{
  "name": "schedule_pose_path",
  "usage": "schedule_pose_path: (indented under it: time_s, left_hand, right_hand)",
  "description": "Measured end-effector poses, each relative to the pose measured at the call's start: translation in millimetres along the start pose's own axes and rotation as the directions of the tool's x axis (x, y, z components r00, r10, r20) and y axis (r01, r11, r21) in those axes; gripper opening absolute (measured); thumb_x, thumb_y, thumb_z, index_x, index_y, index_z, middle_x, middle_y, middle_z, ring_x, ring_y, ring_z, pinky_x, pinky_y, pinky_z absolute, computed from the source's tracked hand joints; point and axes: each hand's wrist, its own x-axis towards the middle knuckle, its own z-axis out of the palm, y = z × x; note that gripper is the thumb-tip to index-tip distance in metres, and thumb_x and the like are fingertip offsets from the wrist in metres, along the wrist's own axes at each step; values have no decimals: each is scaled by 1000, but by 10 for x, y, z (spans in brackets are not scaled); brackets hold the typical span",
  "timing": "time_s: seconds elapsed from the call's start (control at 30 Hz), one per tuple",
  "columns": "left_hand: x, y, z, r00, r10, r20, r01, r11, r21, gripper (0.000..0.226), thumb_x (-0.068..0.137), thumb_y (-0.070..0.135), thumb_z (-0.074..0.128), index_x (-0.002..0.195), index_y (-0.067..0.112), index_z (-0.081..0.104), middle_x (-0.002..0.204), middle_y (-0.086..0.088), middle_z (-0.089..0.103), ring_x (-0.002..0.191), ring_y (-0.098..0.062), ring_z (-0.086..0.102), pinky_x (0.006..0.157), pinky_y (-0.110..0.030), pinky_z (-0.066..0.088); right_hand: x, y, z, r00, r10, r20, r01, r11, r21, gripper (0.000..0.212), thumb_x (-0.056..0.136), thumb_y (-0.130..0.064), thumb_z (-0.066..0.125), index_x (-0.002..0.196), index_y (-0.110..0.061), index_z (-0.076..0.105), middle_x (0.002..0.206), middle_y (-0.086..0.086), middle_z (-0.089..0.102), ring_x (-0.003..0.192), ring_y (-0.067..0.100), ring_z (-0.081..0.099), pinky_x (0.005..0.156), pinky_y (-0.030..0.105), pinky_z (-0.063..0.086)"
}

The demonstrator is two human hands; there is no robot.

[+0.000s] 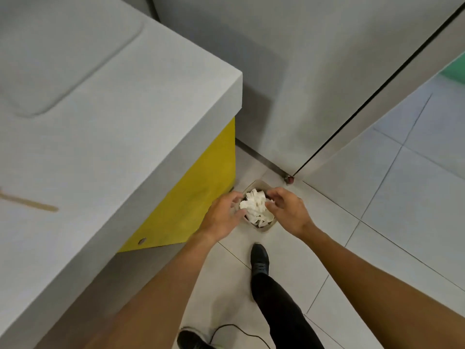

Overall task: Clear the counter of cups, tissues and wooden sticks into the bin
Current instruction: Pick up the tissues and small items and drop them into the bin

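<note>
Grey surface [100, 147] was seen at the left, with one flat, pale wooden stick [30, 201] lying near its edge. On the tiled floor [377, 187], beside a yellow panel [196, 197], a small beige bin [254, 183] was filled with crumpled white tissues [256, 206]. The left hand [224, 212] and right hand [286, 210] were held either side of the wad, fingers loosely curved. Whether it was gripped could not be told.
</note>
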Motion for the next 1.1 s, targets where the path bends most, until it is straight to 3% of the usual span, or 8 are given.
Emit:
schedule_pose_path:
  time_s: [0.17,0.3,0.47,0.7,1.1]
  left_hand:
    - [-647,200,-466,988,127,-87,-125,992,32,39,91,27,65,129,23,56,125,8,58,109,-5,54,85,-13,41]
    - [-1362,361,-987,947,272,-171,-265,962,65,36,92,31,63,127,27,57,120,12,59,105,0,56,90,-24,49]
    - [-2255,374,-1759,876,367,-314,-354,930,100,32,93,30,62,125,28,59,115,15,61,102,-1,58,85,-29,54]
    - [-3395,-136,-2828,778,299,-553,-251,954,163,30,95,37,59,124,32,57,116,17,60,103,1,57,90,-28,51]
    - [-5005,-1324,-3847,545,69,-836,-1,997,82,28,94,28,62,122,29,59,111,14,60,105,-1,54,94,-26,45]
  right_hand:
    - [-580,-631,-18,985,-155,-78,155,988,-10,35,94,-26,61,128,-26,57,129,-11,56,117,4,50,99,27,42]
    - [-1129,-1307,66,926,-336,-171,342,940,3,32,93,-26,60,125,-29,58,125,-13,58,116,4,53,101,35,46]
    - [-1696,-2216,365,825,-514,-235,535,845,26,22,94,-18,60,114,-24,63,114,-11,62,104,5,59,87,31,51]
    - [-2196,-3319,1151,696,-704,-141,714,700,25,18,93,-15,62,107,-25,63,109,-13,64,97,3,60,77,19,46]
    - [-2813,-4619,2735,512,-838,188,822,542,176,18,92,-12,62,103,-26,64,107,-13,64,94,0,60,76,16,43]
